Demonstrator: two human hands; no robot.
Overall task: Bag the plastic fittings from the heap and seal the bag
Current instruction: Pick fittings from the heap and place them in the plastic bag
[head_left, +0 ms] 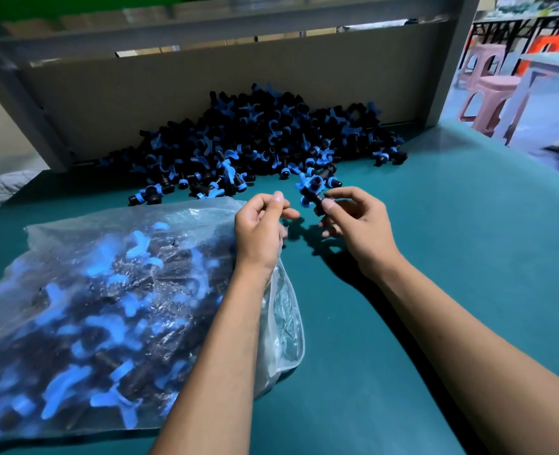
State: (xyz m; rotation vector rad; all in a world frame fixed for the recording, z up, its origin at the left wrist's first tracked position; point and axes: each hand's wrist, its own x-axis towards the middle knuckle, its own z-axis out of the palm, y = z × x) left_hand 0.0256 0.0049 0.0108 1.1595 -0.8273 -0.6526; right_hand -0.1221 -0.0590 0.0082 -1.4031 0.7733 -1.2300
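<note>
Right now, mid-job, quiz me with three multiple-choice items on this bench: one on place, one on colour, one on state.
1. Where is the heap of fittings?
A. against the back board
B. on the pink stool
C. inside the bag

2. What colour is the bench mat?
A. red
B. teal green
C. white

3. What is the right hand doing?
A. lying flat on the mat
B. gripping the bag
C. holding a fitting

Answers: 1 A, the heap lies piled at the board's foot. 2 B, the bare mat shows teal. 3 C, its fingers pinch a black and blue fitting, beside the left hand at the plastic bag's mouth.
</note>
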